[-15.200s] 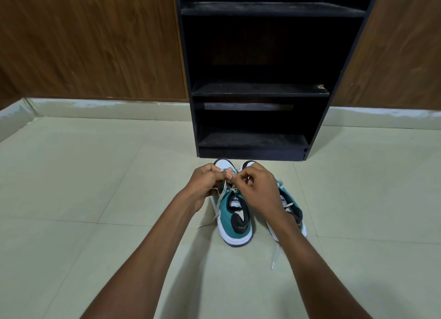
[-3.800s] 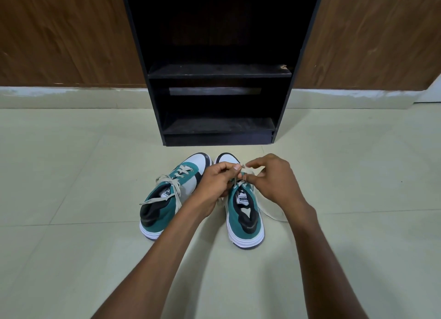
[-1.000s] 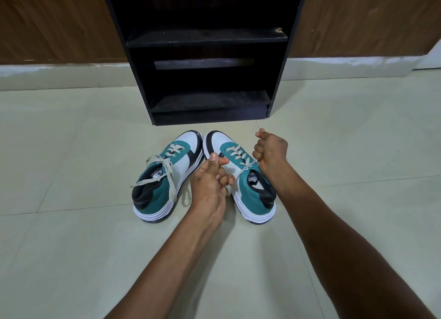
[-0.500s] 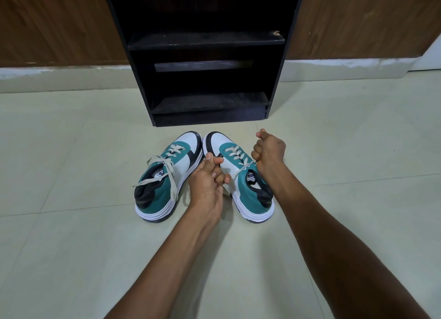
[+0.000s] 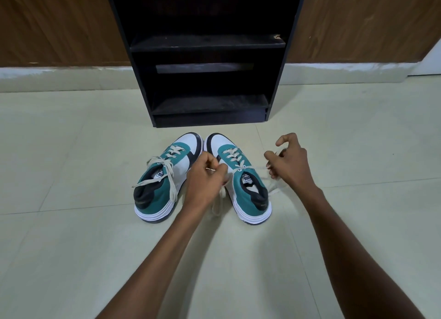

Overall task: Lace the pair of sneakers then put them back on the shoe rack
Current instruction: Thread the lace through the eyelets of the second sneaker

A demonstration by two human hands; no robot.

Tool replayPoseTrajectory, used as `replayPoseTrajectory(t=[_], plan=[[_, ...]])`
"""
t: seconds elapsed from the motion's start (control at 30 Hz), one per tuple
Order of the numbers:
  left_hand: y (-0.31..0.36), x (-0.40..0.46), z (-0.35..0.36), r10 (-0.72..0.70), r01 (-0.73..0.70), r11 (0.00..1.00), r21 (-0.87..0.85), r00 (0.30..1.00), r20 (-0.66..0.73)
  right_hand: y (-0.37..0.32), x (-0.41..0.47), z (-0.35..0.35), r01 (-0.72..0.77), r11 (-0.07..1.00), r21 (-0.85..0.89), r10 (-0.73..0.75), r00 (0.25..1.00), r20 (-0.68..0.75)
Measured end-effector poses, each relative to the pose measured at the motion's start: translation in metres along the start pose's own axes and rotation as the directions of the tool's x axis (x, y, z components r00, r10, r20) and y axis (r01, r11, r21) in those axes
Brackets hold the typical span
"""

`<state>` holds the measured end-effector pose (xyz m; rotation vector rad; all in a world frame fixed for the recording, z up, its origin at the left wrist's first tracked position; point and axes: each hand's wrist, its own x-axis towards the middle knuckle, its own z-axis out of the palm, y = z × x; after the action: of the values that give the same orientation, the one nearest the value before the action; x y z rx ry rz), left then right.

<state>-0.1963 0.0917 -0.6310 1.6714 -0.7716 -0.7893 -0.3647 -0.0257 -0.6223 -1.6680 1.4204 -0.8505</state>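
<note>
While both sneakers sit side by side on the pale tiled floor (image 5: pixel 71 223), toes pointing at the far black shoe rack (image 5: pixel 205 56) and just short of its base, the left hand (image 5: pixel 205 178) is curled between them, pinching one end of the right sneaker's lace (image 5: pixel 220 199), whose tail hangs down toward the tiles. The right hand (image 5: pixel 290 161), out to the right of the right sneaker (image 5: pixel 243 175), grips the other lace end (image 5: pixel 256 169), stretched taut from the top eyelets. The left sneaker (image 5: pixel 162 178) lies angled leftward, its lace (image 5: pixel 167 173) threaded with loose ends draped across it.
</note>
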Motion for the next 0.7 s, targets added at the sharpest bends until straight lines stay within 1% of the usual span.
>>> replayPoseTrajectory(t=[0.07,0.13,0.17,0.27,0.33,0.43,0.5,0.6,0.63,0.7], plan=[[0.004,0.000,0.005,0.005,-0.008,0.996,0.087,0.999,0.035,0.001,-0.003,-0.004,0.027,0.998,-0.061,-0.022,0.997,0.075],[0.007,-0.003,0.008,0.002,-0.021,0.973,0.231,0.997,0.082,0.000,-0.005,-0.008,0.027,0.996,-0.080,-0.011,0.982,0.188],[0.010,-0.004,0.009,-0.009,-0.017,0.961,0.276,0.996,0.093,-0.001,-0.004,-0.010,0.022,0.995,-0.097,0.003,0.968,0.251],[0.008,-0.001,0.007,-0.065,0.034,0.961,0.274,0.992,0.104,-0.003,0.000,-0.013,0.072,0.961,-0.269,0.047,0.910,0.412],[0.007,0.002,0.003,-0.073,0.039,0.963,0.265,0.990,0.117,-0.006,0.001,-0.017,0.098,0.944,-0.315,0.056,0.893,0.446],[0.005,0.007,-0.004,-0.073,0.035,0.953,0.300,0.990,0.118,-0.012,0.002,-0.027,0.104,0.949,-0.299,0.049,0.885,0.463],[0.007,0.010,-0.008,-0.072,0.022,0.939,0.344,0.988,0.133,-0.018,0.003,-0.032,0.109,0.941,-0.320,0.063,0.873,0.483],[0.017,0.014,-0.014,-0.125,0.048,0.922,0.385,0.976,0.177,-0.029,0.001,-0.040,0.086,0.953,-0.289,0.071,0.867,0.493],[0.020,0.015,-0.015,-0.155,0.077,0.927,0.367,0.970,0.188,-0.033,0.000,-0.043,0.066,0.966,-0.251,0.070,0.866,0.495],[0.024,0.017,-0.014,-0.196,0.147,0.961,0.236,0.959,0.204,-0.037,-0.003,-0.047,0.047,0.985,-0.168,0.046,0.859,0.510]])
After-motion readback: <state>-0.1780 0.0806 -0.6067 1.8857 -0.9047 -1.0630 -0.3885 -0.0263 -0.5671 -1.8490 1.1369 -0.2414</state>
